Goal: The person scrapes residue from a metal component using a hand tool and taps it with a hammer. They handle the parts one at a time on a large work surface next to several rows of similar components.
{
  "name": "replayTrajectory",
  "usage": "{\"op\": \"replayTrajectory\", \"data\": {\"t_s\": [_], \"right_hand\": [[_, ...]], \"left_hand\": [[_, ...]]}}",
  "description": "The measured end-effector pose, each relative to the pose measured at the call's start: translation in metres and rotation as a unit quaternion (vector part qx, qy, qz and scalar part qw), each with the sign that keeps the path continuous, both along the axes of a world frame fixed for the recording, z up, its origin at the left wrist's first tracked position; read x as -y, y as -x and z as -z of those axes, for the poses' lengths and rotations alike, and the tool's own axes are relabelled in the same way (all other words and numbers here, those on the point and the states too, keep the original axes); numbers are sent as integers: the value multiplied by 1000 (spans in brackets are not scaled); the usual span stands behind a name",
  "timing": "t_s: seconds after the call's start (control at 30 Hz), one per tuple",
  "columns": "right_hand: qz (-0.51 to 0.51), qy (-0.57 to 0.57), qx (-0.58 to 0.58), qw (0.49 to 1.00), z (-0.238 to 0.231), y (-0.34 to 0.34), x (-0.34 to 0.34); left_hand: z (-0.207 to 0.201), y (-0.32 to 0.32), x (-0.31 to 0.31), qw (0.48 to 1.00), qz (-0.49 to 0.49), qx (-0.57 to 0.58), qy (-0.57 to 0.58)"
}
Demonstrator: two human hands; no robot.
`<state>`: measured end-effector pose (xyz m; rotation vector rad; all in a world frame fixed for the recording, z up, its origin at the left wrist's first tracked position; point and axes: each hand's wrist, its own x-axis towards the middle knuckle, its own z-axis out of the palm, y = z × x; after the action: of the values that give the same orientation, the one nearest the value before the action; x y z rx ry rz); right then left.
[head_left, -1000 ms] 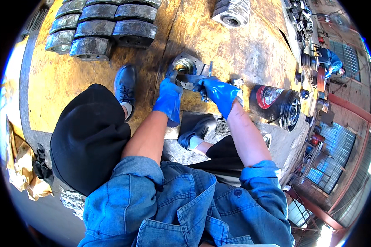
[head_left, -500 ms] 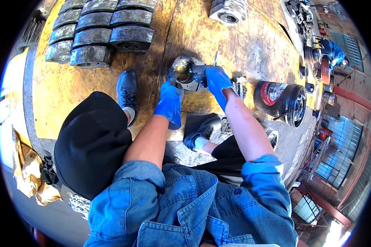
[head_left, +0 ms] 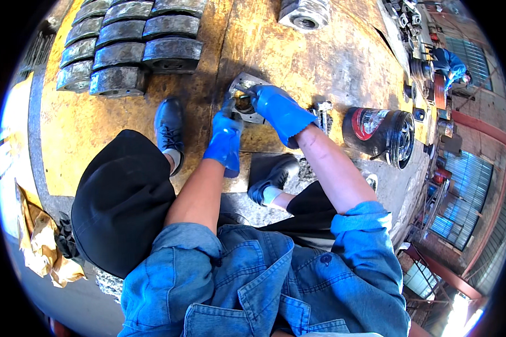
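A grey metal block (head_left: 255,118) with a round bore lies on the yellow, stained work surface in front of me. My left hand (head_left: 226,130), in a blue glove with dark fingers, is closed on the block's near left side, by the rim of the bore. From the right, my right hand (head_left: 279,111), gloved alike, reaches over the block. Its fingers are bent together at the far side of the bore, and the glove covers much of the block's right part. What these fingers hold is hidden; a small grey piece shows just beyond their tips.
Several curved metal blocks (head_left: 118,53) stand in rows at the far left. Another bored block (head_left: 305,16) sits at the far middle. On the right are a small metal part (head_left: 322,112) and a black bucket (head_left: 371,135) lying on its side. A person (head_left: 451,66) bends at the far right.
My right hand has moved left and turned over the bore, its fingers now at the far rim. The thin light rod seen above it earlier no longer shows. My left hand stays by the block.
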<state>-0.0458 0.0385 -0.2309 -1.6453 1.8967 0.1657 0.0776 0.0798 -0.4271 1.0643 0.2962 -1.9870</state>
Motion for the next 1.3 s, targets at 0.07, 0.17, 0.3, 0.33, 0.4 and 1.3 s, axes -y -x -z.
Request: {"op": "replayTrajectory", "data": {"t_s": [0.07, 0.17, 0.3, 0.33, 0.4, 1.3], "right_hand": [[-58, -9, 36, 998, -10, 2, -3], [-113, -39, 59, 991, -29, -7, 3], [-150, -10, 63, 987, -19, 20, -7], [-186, 32, 83, 978, -14, 8, 2], [-86, -84, 72, 990, -32, -16, 13], [67, -169, 104, 978, 22, 87, -1]], "left_hand": [[13, -3, -4, 990, 44, 78, 106], [32, -9, 8, 999, -48, -18, -4], [26, 6, 1, 993, -40, 39, 108], [57, -11, 7, 980, -51, 50, 186], [63, -29, 5, 947, -3, 154, 282], [30, -13, 4, 830, 128, 404, 364]]}}
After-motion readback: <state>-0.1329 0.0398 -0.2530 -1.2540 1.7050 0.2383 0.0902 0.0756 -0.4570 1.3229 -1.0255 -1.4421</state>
